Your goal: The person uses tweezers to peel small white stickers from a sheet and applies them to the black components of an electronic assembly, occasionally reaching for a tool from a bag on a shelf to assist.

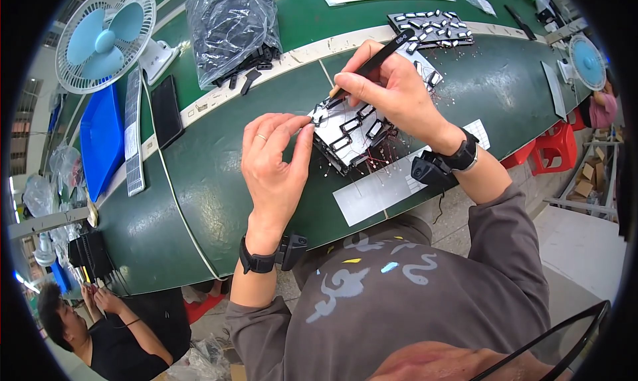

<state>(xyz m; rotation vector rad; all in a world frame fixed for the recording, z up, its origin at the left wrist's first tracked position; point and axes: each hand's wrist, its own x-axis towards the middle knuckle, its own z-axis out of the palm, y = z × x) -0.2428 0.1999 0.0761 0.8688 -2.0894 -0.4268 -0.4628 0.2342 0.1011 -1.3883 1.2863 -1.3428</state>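
Observation:
A stack of flat plates with a white top (354, 140) lies on the green table, bearing several small black rectangular frames with thin red wires sticking out at its near edge. My right hand (400, 92) grips black tweezers (379, 57), their tips down at the plate's far left corner. At that same corner my left hand (274, 156) has its thumb and forefinger closed at the edge of the plate. Whatever is between those fingertips is too small to make out. A printed white sheet (364, 203) lies along the table's near edge, close to the plate.
Beyond the plate, a grey tray (446, 43) carries several black-and-white parts. A bag of black parts (232, 32), a phone (167, 108), a blue tray (102, 138) and a fan (106, 39) stand left. A cable (181, 211) crosses the table. Another person (119, 334) works at lower left.

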